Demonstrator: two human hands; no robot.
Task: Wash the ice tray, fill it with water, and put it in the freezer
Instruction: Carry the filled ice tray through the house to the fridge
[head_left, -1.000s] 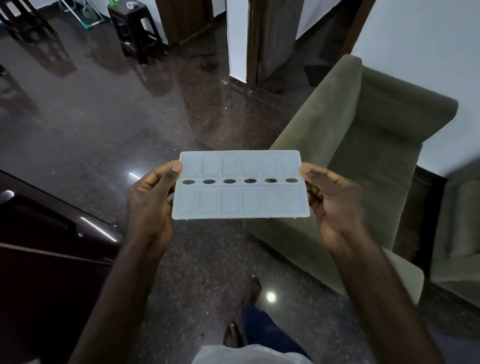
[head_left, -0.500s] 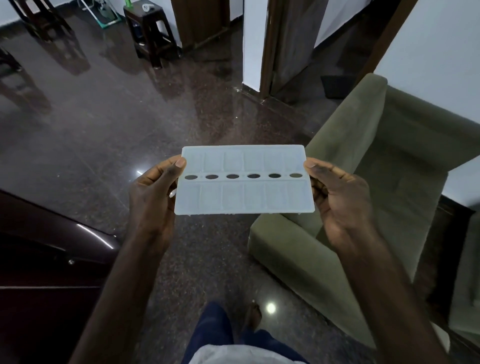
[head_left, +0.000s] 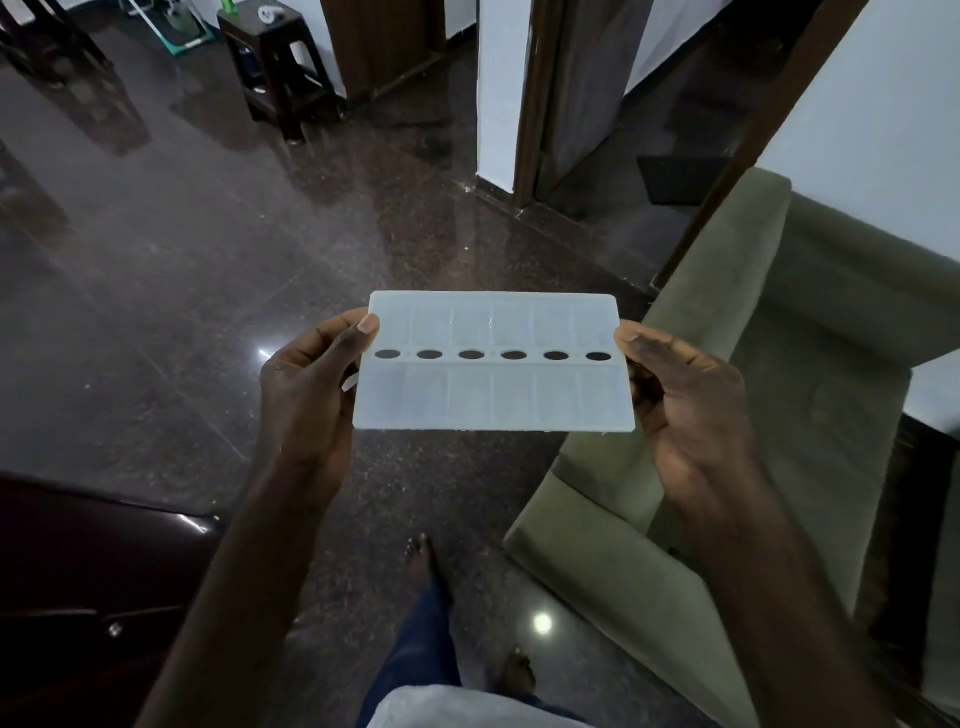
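Dark polished floor (head_left: 182, 270) fills my view, a green armchair (head_left: 779, 405) at right. Between them, in the air, the pale ice tray (head_left: 493, 389) sits level — my left hand (head_left: 306, 395) pinches its left edge, my right hand (head_left: 685, 400) its right, thumbs on top.

The ice tray (head_left: 493, 389) looks like frosted, translucent matt plastic. The floor (head_left: 208, 270) is dark polished stone, glossy with reflections. The armchair (head_left: 779, 364) wears matt olive cloth.
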